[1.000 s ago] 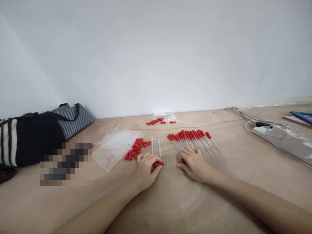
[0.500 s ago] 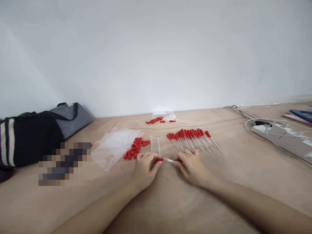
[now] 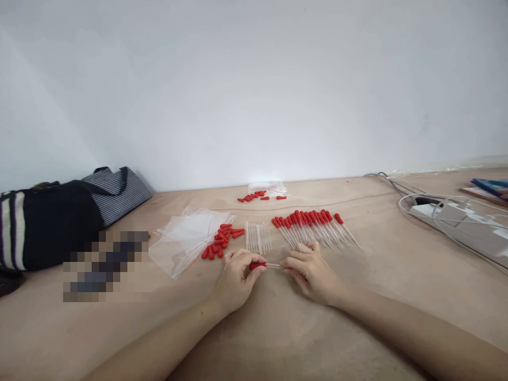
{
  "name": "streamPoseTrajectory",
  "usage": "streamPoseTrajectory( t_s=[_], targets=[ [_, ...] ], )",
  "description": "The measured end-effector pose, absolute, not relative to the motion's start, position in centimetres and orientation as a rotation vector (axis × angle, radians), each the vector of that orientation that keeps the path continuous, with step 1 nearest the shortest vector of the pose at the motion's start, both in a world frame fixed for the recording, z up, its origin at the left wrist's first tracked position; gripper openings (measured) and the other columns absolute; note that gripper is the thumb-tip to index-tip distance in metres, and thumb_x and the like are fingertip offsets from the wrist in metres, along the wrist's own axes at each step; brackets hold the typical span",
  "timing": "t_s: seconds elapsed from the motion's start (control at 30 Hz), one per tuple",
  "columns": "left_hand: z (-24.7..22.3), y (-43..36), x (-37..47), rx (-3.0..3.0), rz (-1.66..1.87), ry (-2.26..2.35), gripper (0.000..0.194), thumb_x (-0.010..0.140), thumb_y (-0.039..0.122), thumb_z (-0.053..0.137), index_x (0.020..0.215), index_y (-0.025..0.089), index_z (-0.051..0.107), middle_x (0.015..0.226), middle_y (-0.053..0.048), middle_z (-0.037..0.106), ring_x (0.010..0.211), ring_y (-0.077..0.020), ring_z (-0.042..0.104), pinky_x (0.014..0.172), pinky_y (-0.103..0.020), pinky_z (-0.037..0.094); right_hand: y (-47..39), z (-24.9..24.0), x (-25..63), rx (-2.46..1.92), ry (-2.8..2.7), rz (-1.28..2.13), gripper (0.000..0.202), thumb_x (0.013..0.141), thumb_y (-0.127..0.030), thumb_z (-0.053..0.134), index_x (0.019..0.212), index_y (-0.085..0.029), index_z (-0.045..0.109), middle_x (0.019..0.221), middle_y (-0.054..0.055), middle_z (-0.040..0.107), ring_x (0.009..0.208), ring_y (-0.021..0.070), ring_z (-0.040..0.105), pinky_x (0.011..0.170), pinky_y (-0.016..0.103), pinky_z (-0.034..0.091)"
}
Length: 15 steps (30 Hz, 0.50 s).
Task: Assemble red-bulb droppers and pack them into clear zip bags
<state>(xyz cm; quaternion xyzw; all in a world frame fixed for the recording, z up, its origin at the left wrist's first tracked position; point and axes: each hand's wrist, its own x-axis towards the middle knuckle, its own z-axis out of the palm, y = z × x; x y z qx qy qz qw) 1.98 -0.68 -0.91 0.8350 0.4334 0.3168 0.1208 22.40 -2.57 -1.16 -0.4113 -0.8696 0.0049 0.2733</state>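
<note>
A red rubber bulb (image 3: 257,265) is pinched between the fingers of my left hand (image 3: 239,278). From the bulb a clear glass tube (image 3: 273,266) runs right to my right hand (image 3: 311,272), whose fingers are closed on its other end. The bulb and tube are in line and meet at the bulb's mouth. Just beyond my hands lies a row of loose clear tubes (image 3: 257,237). Left of that row is a pile of loose red bulbs (image 3: 220,239). On the right, several droppers with red bulbs (image 3: 309,222) lie side by side, slanting.
Clear zip bags (image 3: 190,235) lie left of the bulbs. More red bulbs (image 3: 250,197) and a bag are near the wall. A dark bag (image 3: 51,227) stands at the left; a white power strip (image 3: 456,222) with cables and a blue object (image 3: 492,188) are at the right.
Both hands have shifted slightly toward me with the bulb and tube. My right fingers sit a little farther left, and less of the tube shows between the hands.
</note>
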Motion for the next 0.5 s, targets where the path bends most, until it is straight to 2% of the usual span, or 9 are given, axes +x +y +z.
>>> streamPoseTrajectory(
  t_s=[0.17,0.5],
  targets=[
    [-1.15,-0.69,2.03,2.461,0.892,1.244,0.008,0.078,0.027,0.054,0.080,0.023,0.061,0.077,0.001,0.065,0.077,-0.0168,0.056,0.082,-0.038,0.031,-1.96,-1.57,22.66,-1.015,-2.372,-0.222,0.022,0.078,-0.010,0.039,0.073,-0.018,0.058,0.064,0.001,0.055,0.070,0.0146,0.040,0.071,0.033,0.018],
    [-0.73,-1.29,2.53,2.507,0.997,1.202,0.008,0.077,0.025,0.055,0.075,0.021,0.061,0.067,0.002,0.063,0.070,-0.0161,0.056,0.080,-0.037,0.030,-2.73,-0.88,21.99,-1.028,-2.258,0.015,0.022,0.081,-0.013,0.037,0.074,-0.016,0.058,0.064,0.002,0.057,0.068,0.0140,0.042,0.070,0.032,0.020]
  ],
)
